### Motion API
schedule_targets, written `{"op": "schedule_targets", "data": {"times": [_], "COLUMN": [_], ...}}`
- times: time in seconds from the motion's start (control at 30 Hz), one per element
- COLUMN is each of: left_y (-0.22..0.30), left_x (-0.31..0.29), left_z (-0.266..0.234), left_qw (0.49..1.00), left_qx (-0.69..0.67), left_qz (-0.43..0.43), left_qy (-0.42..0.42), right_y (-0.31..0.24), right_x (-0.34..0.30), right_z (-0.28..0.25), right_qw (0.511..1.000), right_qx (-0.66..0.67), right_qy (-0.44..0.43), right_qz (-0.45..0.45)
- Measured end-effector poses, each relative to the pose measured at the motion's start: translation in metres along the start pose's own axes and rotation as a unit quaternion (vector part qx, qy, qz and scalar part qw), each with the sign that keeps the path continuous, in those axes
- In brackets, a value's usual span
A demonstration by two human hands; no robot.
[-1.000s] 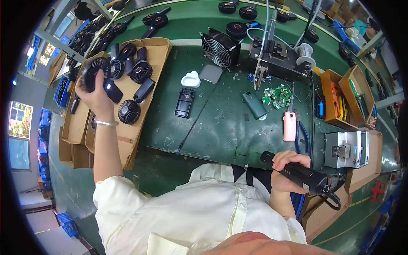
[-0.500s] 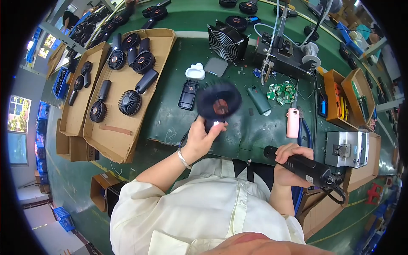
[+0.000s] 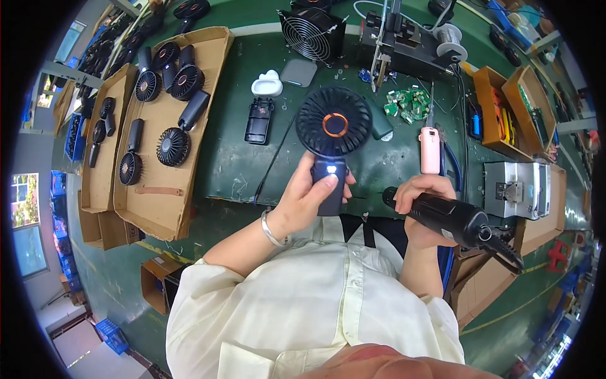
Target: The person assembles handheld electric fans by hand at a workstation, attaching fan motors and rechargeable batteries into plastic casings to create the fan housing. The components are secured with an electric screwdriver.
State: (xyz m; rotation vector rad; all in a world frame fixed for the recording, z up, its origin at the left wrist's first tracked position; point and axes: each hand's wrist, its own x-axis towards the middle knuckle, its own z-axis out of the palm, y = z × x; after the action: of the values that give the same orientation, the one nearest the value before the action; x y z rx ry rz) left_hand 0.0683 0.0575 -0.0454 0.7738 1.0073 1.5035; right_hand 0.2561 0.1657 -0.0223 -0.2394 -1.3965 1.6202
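Clamping left hand [image 3: 307, 194] round fan [image 3: 334, 136], right hand [image 3: 426, 188] round black tool [image 3: 451, 218]: a slackened left grip could let the fan slip.

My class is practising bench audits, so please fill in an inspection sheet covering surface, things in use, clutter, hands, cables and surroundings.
Surface: green tabletop, small scraps scattered on it.
Things in use: black handheld fan, white light on its handle; black cylindrical tool.
Clutter: heaped green circuit boards, pink device, white cloud-shaped piece, black casing.
Hands: left hand grips the fan's handle, thumb on its front; right hand is wrapped around the tool.
Cables: cord at the tool's rear end; thin black cable running to the tabletop's front edge.
Surroundings: cardboard tray with more fans at left; grey metal device at right.
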Motion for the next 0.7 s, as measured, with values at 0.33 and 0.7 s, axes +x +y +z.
{"op": "schedule_targets", "data": {"times": [0.33,0.7], "left_y": [0.08,0.139], "left_x": [0.009,0.251], "left_z": [-0.014,-0.229], "left_qw": [0.836,0.771], "left_qx": [0.47,0.566], "left_qz": [-0.005,0.227], "left_qy": [-0.282,0.184], "right_y": [-0.005,0.018], "right_x": [-0.012,-0.023], "right_z": [0.011,-0.008], "right_qw": [0.979,0.987], "right_qx": [-0.198,-0.137], "right_qy": [0.007,0.077], "right_qz": [0.042,0.01]}}
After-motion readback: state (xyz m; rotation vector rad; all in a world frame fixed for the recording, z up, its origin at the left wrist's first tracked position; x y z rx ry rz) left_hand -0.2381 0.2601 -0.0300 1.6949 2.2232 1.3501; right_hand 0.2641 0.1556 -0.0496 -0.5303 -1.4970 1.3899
